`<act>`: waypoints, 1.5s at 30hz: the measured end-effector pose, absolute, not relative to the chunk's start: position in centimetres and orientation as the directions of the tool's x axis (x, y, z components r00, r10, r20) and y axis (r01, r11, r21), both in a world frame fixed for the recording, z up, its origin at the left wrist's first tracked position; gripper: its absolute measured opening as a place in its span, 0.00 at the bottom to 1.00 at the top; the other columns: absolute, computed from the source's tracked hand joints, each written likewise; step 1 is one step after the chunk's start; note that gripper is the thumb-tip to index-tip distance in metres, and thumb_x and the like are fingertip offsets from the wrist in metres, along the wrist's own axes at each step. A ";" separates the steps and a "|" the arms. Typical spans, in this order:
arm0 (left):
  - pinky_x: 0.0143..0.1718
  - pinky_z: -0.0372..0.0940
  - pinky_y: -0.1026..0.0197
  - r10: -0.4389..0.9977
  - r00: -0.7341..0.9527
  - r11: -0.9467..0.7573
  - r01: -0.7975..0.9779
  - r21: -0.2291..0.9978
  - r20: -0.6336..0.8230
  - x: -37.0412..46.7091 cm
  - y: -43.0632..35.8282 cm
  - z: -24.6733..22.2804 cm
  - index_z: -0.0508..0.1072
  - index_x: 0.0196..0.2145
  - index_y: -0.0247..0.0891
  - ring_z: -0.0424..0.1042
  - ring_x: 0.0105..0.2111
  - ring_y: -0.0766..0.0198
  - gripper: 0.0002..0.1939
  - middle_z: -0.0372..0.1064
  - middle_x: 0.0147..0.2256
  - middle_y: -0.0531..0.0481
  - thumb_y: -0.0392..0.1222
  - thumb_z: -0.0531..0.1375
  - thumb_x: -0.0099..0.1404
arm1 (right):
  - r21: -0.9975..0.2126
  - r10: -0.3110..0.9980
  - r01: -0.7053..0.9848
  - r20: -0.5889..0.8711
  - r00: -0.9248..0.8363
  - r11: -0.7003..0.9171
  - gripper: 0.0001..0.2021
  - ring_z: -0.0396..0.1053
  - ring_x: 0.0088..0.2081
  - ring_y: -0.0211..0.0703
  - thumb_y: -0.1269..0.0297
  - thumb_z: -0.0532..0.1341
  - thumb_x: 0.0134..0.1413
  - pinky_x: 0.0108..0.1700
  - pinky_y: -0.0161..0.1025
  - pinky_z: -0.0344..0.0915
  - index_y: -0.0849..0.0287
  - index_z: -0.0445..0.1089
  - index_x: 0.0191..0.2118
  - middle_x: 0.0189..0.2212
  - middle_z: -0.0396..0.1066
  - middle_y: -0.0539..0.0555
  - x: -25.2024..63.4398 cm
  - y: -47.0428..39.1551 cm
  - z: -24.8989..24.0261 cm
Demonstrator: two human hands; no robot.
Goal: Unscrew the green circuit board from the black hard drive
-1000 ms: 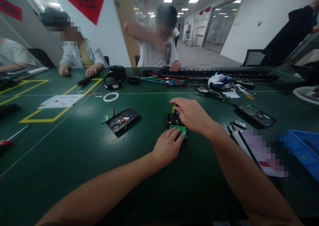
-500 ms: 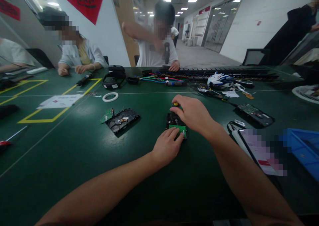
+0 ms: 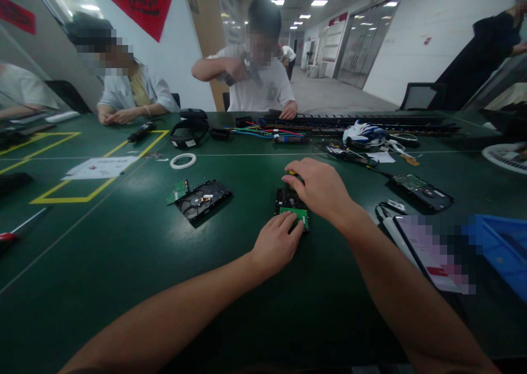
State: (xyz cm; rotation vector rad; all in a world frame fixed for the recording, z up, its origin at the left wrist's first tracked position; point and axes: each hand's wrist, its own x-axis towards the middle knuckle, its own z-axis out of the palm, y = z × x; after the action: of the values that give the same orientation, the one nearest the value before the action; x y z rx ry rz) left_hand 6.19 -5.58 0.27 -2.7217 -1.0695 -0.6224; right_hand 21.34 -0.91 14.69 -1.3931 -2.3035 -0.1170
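Observation:
On the green table in front of me lies a black hard drive (image 3: 281,199) with a green circuit board (image 3: 303,215) at its near end. My left hand (image 3: 276,242) holds the drive down, its fingers resting over the board; their undersides are hidden. Above the far end of the drive, my right hand (image 3: 319,187) is closed in a pinch around a small screwdriver (image 3: 292,172). Only a yellow bit of its handle shows clearly, and the tip is hard to make out. To the left lies an opened hard drive (image 3: 202,199) beside a loose green board (image 3: 177,191).
At right are another hard drive (image 3: 424,191), a phone-like device (image 3: 428,253) and a blue bin (image 3: 504,247). A white tape ring (image 3: 183,161), cables (image 3: 255,131) and gloves (image 3: 362,135) lie farther back. A red-handled screwdriver (image 3: 8,236) is far left. Co-workers sit across the table.
My hands and the hard drive stay almost in place. The co-worker across lowers a raised arm and leans left; the seated person at left brings both hands together.

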 end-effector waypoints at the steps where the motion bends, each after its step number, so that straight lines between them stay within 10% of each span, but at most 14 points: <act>1: 0.60 0.69 0.46 0.617 0.661 -0.734 0.679 0.009 0.426 6.2 -5.6 0.2 0.72 0.58 0.34 0.70 0.60 0.46 0.17 0.71 0.58 0.37 0.37 0.56 0.75 | -0.173 0.819 0.846 0.408 -0.405 0.504 0.10 0.75 0.46 0.50 0.62 0.60 0.70 0.47 0.43 0.64 0.57 0.76 0.51 0.46 0.78 0.58 21.4 -0.9 14.6; 10: 0.61 0.68 0.45 0.614 0.664 -0.738 0.675 0.013 0.427 6.2 -5.5 0.0 0.72 0.59 0.34 0.70 0.60 0.46 0.17 0.70 0.58 0.36 0.38 0.55 0.76 | -0.291 0.823 0.793 0.388 -0.414 0.536 0.12 0.76 0.47 0.50 0.72 0.58 0.67 0.48 0.44 0.66 0.58 0.71 0.53 0.48 0.79 0.58 21.5 -0.6 14.4; 23: 0.60 0.69 0.45 0.621 0.665 -0.731 0.683 0.001 0.415 6.2 -5.5 0.2 0.71 0.59 0.35 0.69 0.61 0.47 0.17 0.70 0.58 0.37 0.38 0.55 0.76 | -0.086 0.837 0.910 0.436 -0.331 0.405 0.20 0.72 0.34 0.48 0.43 0.61 0.67 0.35 0.42 0.57 0.56 0.74 0.39 0.34 0.77 0.56 21.4 -0.8 14.7; 35: 0.60 0.69 0.45 0.614 0.671 -0.743 0.669 0.018 0.416 6.1 -5.4 0.0 0.71 0.59 0.35 0.69 0.61 0.47 0.18 0.70 0.58 0.36 0.38 0.55 0.75 | -0.242 0.782 0.767 0.396 -0.481 0.594 0.18 0.75 0.54 0.52 0.72 0.56 0.68 0.56 0.47 0.68 0.59 0.74 0.58 0.55 0.78 0.59 21.5 -0.5 14.3; 45: 0.61 0.69 0.44 0.617 0.661 -0.739 0.674 0.025 0.426 6.2 -5.6 0.2 0.71 0.59 0.35 0.69 0.61 0.47 0.17 0.70 0.59 0.36 0.37 0.55 0.75 | -0.210 0.795 0.798 0.398 -0.458 0.565 0.15 0.75 0.52 0.51 0.66 0.56 0.71 0.53 0.47 0.68 0.58 0.74 0.57 0.51 0.79 0.59 21.5 -0.7 14.5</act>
State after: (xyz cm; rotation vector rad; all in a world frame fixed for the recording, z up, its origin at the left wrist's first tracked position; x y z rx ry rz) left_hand 6.18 -5.56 0.15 -2.7385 -1.0700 -0.6271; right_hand 21.52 -0.71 14.47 -1.2824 -2.3478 -0.0088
